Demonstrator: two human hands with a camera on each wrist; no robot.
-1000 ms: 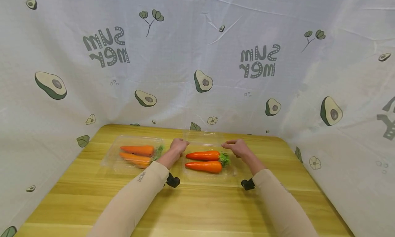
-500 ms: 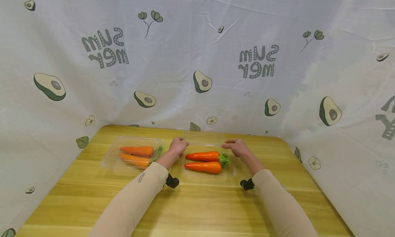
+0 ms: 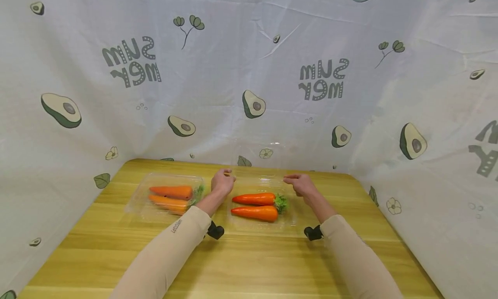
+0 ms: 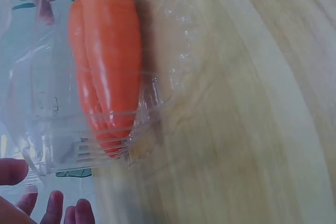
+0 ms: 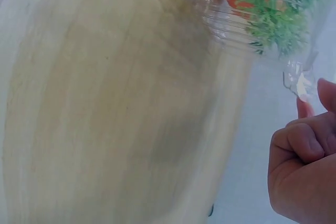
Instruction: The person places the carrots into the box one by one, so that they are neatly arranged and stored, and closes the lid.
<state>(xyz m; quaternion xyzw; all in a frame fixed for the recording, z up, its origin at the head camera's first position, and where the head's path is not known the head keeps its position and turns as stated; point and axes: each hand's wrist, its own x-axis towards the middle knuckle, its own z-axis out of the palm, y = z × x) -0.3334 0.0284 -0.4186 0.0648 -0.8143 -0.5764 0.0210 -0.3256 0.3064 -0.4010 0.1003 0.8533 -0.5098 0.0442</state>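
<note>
Two carrots [image 3: 254, 212] with green tops lie side by side in a clear plastic clamshell box [image 3: 288, 221] at the middle of the table. Its see-through lid [image 3: 258, 160] stands raised at the back, faint against the curtain. By the lid's left side, my left hand [image 3: 222, 183] has its thumb and fingers spread apart; in the left wrist view, fingertips [image 4: 54, 203] show just beside the box's corner. At the right side, my right hand [image 3: 301, 186] pinches the lid's clear edge with thumb and index finger, the other fingers folded in the right wrist view.
Left of my left arm sits a second clear box [image 3: 136, 204] with two more carrots [image 3: 171, 192] inside, seen through plastic. A wooden table [image 3: 256, 264] lies beneath. A white curtain [image 3: 218, 74] printed with avocados rises behind the table and along its sides.
The lid has tilted up, its far edge now higher against the curtain. My left hand has shifted slightly up and left, its fingers parting. My right hand has risen a little.
</note>
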